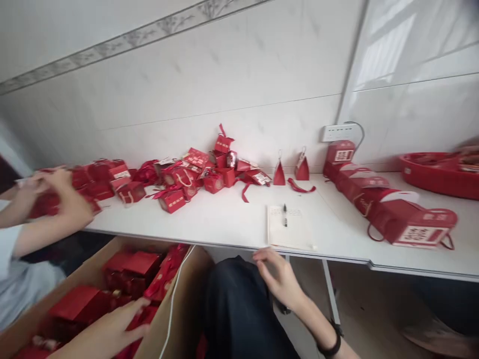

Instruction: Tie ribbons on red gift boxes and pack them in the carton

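My left hand point(116, 326) reaches into a cardboard box point(190, 279) filled with red gift boxes point(77, 301). Its thumb and fingers are apart, over or against a red item at the box's right side; contact is blurred. Bare and loosely curled, my right hand point(279, 279) hovers by the table's front edge above my dark-trousered knee, its fingers apart with nothing in them. Closest to it on the table lies an open notebook point(290, 234) with a black pen point(285, 215) on its page.
A heap of small red gift boxes point(174, 199) covers the table's point(232, 224) left and middle. Larger red boxes with handles point(411, 219) line the right, before a red basin point(441, 174). A power strip point(339, 132) is behind. At left, a co-worker's hands point(62, 192) handle boxes.
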### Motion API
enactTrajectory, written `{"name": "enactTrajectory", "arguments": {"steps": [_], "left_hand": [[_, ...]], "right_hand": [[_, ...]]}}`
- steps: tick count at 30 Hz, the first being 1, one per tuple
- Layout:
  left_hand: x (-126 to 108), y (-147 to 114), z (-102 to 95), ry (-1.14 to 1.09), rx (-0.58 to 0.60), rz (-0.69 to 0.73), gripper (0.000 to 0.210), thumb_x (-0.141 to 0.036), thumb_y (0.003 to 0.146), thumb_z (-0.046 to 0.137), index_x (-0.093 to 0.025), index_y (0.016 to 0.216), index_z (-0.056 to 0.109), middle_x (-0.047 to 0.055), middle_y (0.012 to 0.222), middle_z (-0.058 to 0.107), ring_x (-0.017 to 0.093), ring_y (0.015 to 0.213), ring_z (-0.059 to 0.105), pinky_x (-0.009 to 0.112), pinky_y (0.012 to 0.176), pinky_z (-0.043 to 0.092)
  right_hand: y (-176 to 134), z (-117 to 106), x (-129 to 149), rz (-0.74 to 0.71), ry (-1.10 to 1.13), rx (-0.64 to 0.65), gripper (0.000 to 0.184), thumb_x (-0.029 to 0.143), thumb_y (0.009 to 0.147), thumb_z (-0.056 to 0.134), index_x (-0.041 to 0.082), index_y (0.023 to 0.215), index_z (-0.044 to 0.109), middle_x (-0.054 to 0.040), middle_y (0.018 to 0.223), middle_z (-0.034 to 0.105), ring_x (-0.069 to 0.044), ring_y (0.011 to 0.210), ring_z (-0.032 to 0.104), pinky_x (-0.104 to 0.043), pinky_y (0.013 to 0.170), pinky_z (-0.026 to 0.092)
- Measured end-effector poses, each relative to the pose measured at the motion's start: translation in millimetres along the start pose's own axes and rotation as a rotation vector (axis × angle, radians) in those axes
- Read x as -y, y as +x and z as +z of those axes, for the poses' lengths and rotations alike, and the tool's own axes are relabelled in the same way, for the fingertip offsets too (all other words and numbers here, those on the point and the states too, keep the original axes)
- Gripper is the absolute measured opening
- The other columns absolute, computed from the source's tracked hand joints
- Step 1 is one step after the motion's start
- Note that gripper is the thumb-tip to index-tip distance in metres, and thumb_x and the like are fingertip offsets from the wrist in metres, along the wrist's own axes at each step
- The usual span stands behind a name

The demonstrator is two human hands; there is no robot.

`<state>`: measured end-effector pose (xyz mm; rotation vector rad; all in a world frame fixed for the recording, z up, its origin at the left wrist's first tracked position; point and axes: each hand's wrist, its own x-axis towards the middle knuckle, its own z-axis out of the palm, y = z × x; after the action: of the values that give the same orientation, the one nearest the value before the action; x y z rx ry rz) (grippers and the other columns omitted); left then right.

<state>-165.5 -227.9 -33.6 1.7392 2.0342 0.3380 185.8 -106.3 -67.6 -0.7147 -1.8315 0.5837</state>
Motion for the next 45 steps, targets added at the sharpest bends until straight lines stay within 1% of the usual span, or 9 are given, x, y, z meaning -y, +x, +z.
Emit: {"name": "enactTrajectory", "arguments": {"steps": [4, 7, 12, 17, 23, 28, 32, 37, 45], "left_hand": [[-86, 60, -9.6, -0.015, 0.21, 0.195, 0.041, -0.051, 0.074, 0.057, -0.029, 0.108, 0.062, 0.003, 0.115, 0.065, 0.028, 0.109, 0.058, 0.043, 0.099, 0.041], [-154, 99, 7.6, -0.036, 0.248, 0.372, 0.035, -0.046, 0.073, 0.059, -0.024, 0.099, 0.067, 0.008, 0.108, 0.067, 0.031, 0.102, 0.059, 0.045, 0.095, 0.042], [-225, 173, 56.5, -0.3, 0.122, 0.563, 0.016, -0.031, 0.066, 0.065, -0.022, 0.079, 0.066, 0.007, 0.093, 0.065, 0.032, 0.098, 0.058, 0.046, 0.101, 0.037], [-265, 258, 89.8, -0.417, 0.0, 0.629, 0.019, -0.018, 0.07, 0.054, -0.021, 0.087, 0.06, 0.008, 0.105, 0.056, 0.029, 0.115, 0.047, 0.043, 0.11, 0.027], [-270, 322, 109.3, -0.422, 0.06, 0.705, 0.015, -0.017, 0.071, 0.053, -0.021, 0.082, 0.062, 0.007, 0.097, 0.056, 0.028, 0.11, 0.047, 0.043, 0.107, 0.029], [-256, 326, 111.8, -0.311, 0.084, 0.834, 0.028, -0.015, 0.071, 0.05, -0.021, 0.096, 0.064, 0.008, 0.102, 0.057, 0.029, 0.108, 0.046, 0.045, 0.104, 0.032], [-248, 321, 107.1, -0.218, 0.128, 0.886, 0.037, -0.015, 0.071, 0.05, -0.021, 0.104, 0.064, 0.007, 0.106, 0.056, 0.029, 0.107, 0.047, 0.047, 0.102, 0.032], [-245, 322, 99.6, -0.19, 0.169, 0.874, 0.035, -0.019, 0.072, 0.051, -0.02, 0.104, 0.065, 0.006, 0.102, 0.055, 0.028, 0.107, 0.048, 0.046, 0.1, 0.034], [-245, 323, 96.4, -0.048, 0.157, 0.925, 0.033, -0.023, 0.077, 0.049, -0.019, 0.107, 0.062, 0.005, 0.108, 0.055, 0.023, 0.107, 0.047, 0.041, 0.097, 0.036]], "right_hand": [[43, -60, -30, 0.277, -0.4, -0.015, 0.017, 0.019, 0.088, 0.037, 0.018, 0.087, 0.055, -0.0077, 0.091, 0.062, -0.019, 0.083, 0.059, -0.03, 0.074, 0.049], [77, -84, -61, 0.449, -0.551, 0.015, 0.013, 0.016, 0.087, 0.042, 0.014, 0.087, 0.054, -0.0121, 0.094, 0.061, -0.022, 0.087, 0.058, -0.032, 0.078, 0.045], [109, -85, -102, 0.662, -0.691, 0.089, 0.025, 0.02, 0.088, 0.049, 0.005, 0.107, 0.046, -0.0199, 0.09, 0.061, -0.03, 0.086, 0.059, -0.034, 0.071, 0.042], [115, -80, -126, 0.662, -0.697, 0.198, 0.03, 0.012, 0.085, 0.048, 0.006, 0.115, 0.044, -0.0178, 0.092, 0.062, -0.03, 0.089, 0.059, -0.032, 0.072, 0.039], [113, -101, -140, 0.589, -0.487, 0.178, 0.034, 0.009, 0.082, 0.042, 0.013, 0.115, 0.053, -0.0052, 0.077, 0.063, -0.021, 0.079, 0.06, -0.028, 0.074, 0.04], [122, -105, -148, 0.581, -0.101, 0.086, 0.024, 0.012, 0.08, 0.038, 0.015, 0.103, 0.046, -0.0058, 0.086, 0.066, -0.015, 0.079, 0.062, -0.025, 0.072, 0.045], [120, -86, -141, 0.518, 0.439, -0.077, 0.028, 0.037, 0.085, 0.055, 0.022, 0.087, 0.031, -0.0005, 0.072, 0.065, -0.015, 0.069, 0.062, -0.026, 0.066, 0.046], [110, -77, -130, 0.541, 0.39, -0.144, 0.038, 0.059, 0.092, 0.035, 0.022, 0.092, 0.041, 0.0002, 0.068, 0.06, -0.015, 0.064, 0.057, -0.027, 0.061, 0.045], [115, -76, -133, 0.779, 0.064, -0.157, 0.026, 0.039, 0.083, 0.065, 0.019, 0.077, 0.049, 0.0007, 0.062, 0.061, -0.011, 0.053, 0.054, -0.02, 0.049, 0.042]]}}
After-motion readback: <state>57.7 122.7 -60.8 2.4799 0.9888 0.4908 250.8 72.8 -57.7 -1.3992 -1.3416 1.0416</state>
